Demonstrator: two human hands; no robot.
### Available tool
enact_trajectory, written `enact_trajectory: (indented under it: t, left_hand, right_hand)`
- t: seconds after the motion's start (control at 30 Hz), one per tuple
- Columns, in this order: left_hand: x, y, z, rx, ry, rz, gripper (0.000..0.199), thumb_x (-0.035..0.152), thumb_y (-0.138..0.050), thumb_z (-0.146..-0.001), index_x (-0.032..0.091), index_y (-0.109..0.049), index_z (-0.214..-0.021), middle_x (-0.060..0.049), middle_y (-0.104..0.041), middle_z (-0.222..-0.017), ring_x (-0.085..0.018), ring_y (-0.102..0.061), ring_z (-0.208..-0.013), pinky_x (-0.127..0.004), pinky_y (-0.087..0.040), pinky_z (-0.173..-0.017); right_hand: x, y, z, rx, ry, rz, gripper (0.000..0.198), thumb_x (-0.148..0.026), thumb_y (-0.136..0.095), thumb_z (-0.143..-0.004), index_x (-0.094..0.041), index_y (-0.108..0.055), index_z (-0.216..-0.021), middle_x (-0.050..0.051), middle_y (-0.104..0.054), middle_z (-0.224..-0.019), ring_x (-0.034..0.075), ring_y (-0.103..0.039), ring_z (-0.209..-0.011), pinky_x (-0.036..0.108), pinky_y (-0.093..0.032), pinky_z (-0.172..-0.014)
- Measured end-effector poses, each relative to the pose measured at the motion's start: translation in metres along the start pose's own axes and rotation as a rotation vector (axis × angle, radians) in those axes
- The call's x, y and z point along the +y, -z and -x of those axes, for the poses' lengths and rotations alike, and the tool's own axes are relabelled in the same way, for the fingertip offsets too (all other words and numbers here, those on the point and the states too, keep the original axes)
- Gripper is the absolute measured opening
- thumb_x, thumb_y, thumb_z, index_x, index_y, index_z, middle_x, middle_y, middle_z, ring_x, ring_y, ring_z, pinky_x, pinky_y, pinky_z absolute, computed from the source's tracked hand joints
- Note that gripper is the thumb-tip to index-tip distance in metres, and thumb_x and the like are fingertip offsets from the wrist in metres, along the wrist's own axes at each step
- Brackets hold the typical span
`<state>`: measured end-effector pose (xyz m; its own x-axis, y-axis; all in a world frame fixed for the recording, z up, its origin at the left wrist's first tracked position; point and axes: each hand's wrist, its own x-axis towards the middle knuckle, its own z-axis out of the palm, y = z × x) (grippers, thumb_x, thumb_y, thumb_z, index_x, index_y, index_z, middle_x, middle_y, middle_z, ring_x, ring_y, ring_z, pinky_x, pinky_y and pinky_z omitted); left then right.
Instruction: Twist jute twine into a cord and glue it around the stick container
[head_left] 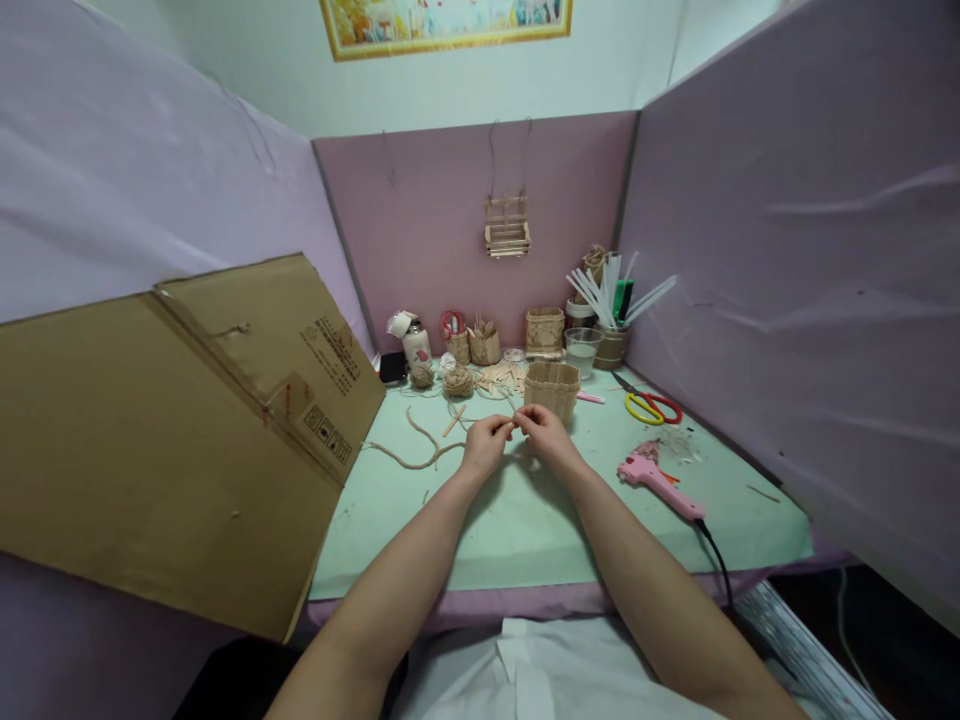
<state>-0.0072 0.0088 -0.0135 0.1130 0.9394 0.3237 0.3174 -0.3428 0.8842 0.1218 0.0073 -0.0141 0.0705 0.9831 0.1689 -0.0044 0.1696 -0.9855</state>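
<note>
Both hands are at mid-tabletop: left hand (486, 447) and right hand (544, 437) meet, fingertips pinched nearly together, apparently on a small, slim tan piece (514, 422); too small to say what it is, can't tell which hand has the firmer hold. Light-brown open box made of upright wooden sticks (552, 386) stands just beyond the right hand, toward the far edge of the light-green tabletop (517, 545); can't tell if the fingers touch it. Progress, my read: partway. Box walls look joined and standing; thick tan cord (409, 463) lies loose toward the left edge, crossed flat wooden sticks (454, 420) lie beyond the left hand, pale stick pile (501, 378) and brown twine ball (458, 381) sit near the far edge, so some material looks unused. Pink glue gun (660, 485) lies toward the right edge, out of hand; scissors with red and yellow handles (651, 407) lie near the far right corner. Whether the box's hidden lower front is done, can't tell.
</note>
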Motion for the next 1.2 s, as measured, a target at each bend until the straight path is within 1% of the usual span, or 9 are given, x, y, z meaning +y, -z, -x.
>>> enact_trajectory:
  t: [0.17,0.3,0.4,0.47,0.6,0.83,0.93,1.07,1.2]
  left_hand:
    - [-0.0025,-0.0013,-0.0010,0.000,0.005,-0.005,0.021,0.029,-0.053,-0.077,0.015,-0.069,-0.074,-0.001,-0.061,-0.061,-0.014,-0.054,-0.063,-0.027,-0.040,-0.063]
    - [-0.0021,-0.0033,-0.0014,0.036,0.028,0.020,0.019,0.029,-0.056,-0.076,0.015,-0.069,-0.077,-0.003,-0.065,-0.067,-0.014,-0.055,-0.063,-0.027,-0.042,-0.064]
    - [0.0004,-0.0042,-0.0010,0.103,0.022,0.054,0.017,0.027,-0.060,-0.074,0.014,-0.068,-0.080,-0.005,-0.068,-0.076,-0.014,-0.057,-0.068,-0.026,-0.044,-0.066]
    - [0.0016,-0.0044,-0.0007,0.131,0.009,0.060,0.015,0.026,-0.061,-0.073,0.014,-0.068,-0.078,-0.005,-0.068,-0.077,-0.014,-0.058,-0.070,-0.026,-0.045,-0.068]
    - [0.0012,-0.0043,-0.0009,0.132,-0.020,0.054,0.013,0.025,-0.062,-0.073,0.013,-0.068,-0.076,-0.005,-0.068,-0.075,-0.014,-0.058,-0.071,-0.026,-0.046,-0.071]
    - [-0.0001,-0.0047,-0.0033,0.181,-0.016,0.103,0.015,0.027,-0.061,-0.073,0.014,-0.067,-0.074,-0.004,-0.066,-0.073,-0.013,-0.057,-0.069,-0.026,-0.045,-0.071]
    - [-0.0014,-0.0050,-0.0054,0.194,0.023,0.177,0.015,0.029,-0.062,-0.072,0.014,-0.066,-0.074,-0.003,-0.065,-0.072,-0.013,-0.056,-0.070,-0.026,-0.045,-0.071]
    - [-0.0024,-0.0053,-0.0071,0.194,0.046,0.247,0.014,0.028,-0.063,-0.069,0.014,-0.065,-0.072,-0.002,-0.065,-0.071,-0.012,-0.056,-0.070,-0.026,-0.044,-0.071]
    - [-0.0008,-0.0054,-0.0072,0.160,0.094,0.299,0.017,0.031,-0.064,-0.068,0.015,-0.065,-0.074,-0.001,-0.064,-0.070,-0.011,-0.054,-0.068,-0.024,-0.043,-0.066]
  right_hand:
    - [-0.0053,0.0001,0.0030,-0.033,-0.076,-0.047,0.023,-0.042,-0.063,-0.066,-0.019,-0.060,-0.070,0.000,-0.057,-0.067,0.013,-0.048,-0.062,0.023,-0.033,-0.051]
    - [-0.0030,-0.0008,0.0006,0.067,0.101,0.064,0.020,-0.038,-0.059,-0.068,-0.018,-0.060,-0.063,0.001,-0.061,-0.068,0.016,-0.053,-0.067,0.027,-0.040,-0.061]
    - [-0.0001,-0.0018,-0.0011,0.132,0.246,0.195,0.018,-0.034,-0.056,-0.070,-0.019,-0.062,-0.065,0.003,-0.064,-0.073,0.019,-0.057,-0.074,0.031,-0.043,-0.071]
    - [0.0009,-0.0022,-0.0010,0.167,0.306,0.264,0.018,-0.033,-0.055,-0.072,-0.019,-0.063,-0.066,0.004,-0.065,-0.076,0.019,-0.058,-0.075,0.033,-0.044,-0.073]
    - [0.0005,-0.0018,0.0004,0.195,0.351,0.322,0.017,-0.030,-0.055,-0.075,-0.018,-0.065,-0.067,0.006,-0.066,-0.077,0.019,-0.059,-0.076,0.033,-0.045,-0.073]
    - [-0.0018,-0.0032,0.0024,0.124,0.397,0.295,0.020,-0.032,-0.054,-0.078,-0.018,-0.068,-0.073,0.007,-0.067,-0.081,0.020,-0.061,-0.080,0.034,-0.046,-0.076]
    - [-0.0010,-0.0045,0.0022,0.119,0.393,0.276,0.020,-0.032,-0.055,-0.078,-0.019,-0.069,-0.075,0.007,-0.068,-0.083,0.020,-0.061,-0.081,0.034,-0.046,-0.077]
    - [0.0017,-0.0053,0.0007,0.137,0.317,0.228,0.022,-0.035,-0.056,-0.076,-0.018,-0.070,-0.076,0.007,-0.069,-0.085,0.020,-0.061,-0.081,0.034,-0.046,-0.077]
    - [0.0027,-0.0063,0.0007,0.142,0.194,0.134,0.026,-0.040,-0.058,-0.072,-0.017,-0.070,-0.075,0.005,-0.068,-0.077,0.018,-0.058,-0.070,0.030,-0.044,-0.064]
